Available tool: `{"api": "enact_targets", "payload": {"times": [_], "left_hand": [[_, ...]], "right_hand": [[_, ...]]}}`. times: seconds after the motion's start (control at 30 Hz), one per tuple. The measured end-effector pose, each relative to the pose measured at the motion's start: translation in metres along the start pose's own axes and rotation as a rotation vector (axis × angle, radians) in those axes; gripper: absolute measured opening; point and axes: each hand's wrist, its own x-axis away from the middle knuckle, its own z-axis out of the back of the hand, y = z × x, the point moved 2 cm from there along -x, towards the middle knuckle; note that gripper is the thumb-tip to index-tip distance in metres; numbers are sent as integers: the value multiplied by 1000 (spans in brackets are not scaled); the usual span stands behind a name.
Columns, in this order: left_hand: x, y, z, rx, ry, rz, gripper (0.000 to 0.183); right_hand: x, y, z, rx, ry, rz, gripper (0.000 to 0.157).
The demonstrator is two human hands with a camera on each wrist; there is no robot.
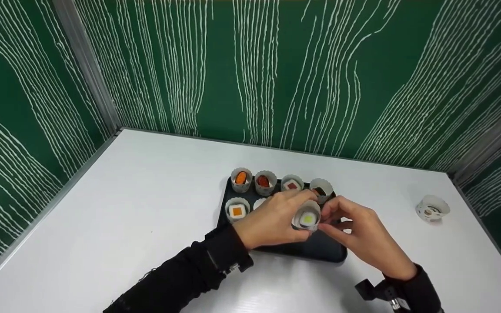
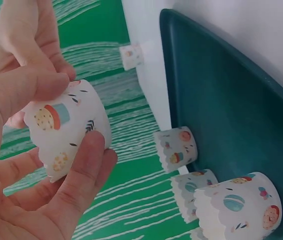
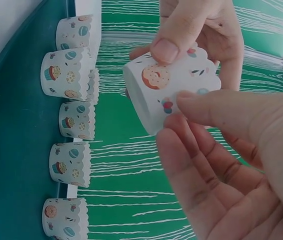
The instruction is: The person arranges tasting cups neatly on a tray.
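A white paper baking cup with printed cupcakes is held above the dark tray. Inside it lies a small white piece with a yellow-green centre. My left hand grips the cup's side between thumb and fingers. From the opposite side my right hand pinches the cup near its rim, its thumb on the printed wall. In the head view the left hand partly hides the middle of the tray's front row.
More baking cups stand on the tray: a back row with an orange-topped cup, a red-topped cup and others, and a front-left cup. One separate cup stands on the white table at right. Green panels enclose the back and sides.
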Motion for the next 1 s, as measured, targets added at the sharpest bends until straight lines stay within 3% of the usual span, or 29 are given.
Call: {"api": "enact_targets", "payload": {"times": [0.2,0.37,0.6,1.0], "left_hand": [[-1,2,-2,10,9,-35,63],[-2,2,-2,-40,-1,-41,63],[-6,-2,-3,-58,-53,27,62],[-24,-12,-9,-123,-167,114,62]], "right_hand": [[2,0,-1,-5,4,32,23],[3,1,-1,10,-8,39,20],[3,1,5,19,-115,27,8],[9,1,24,47,-71,42,15]]}}
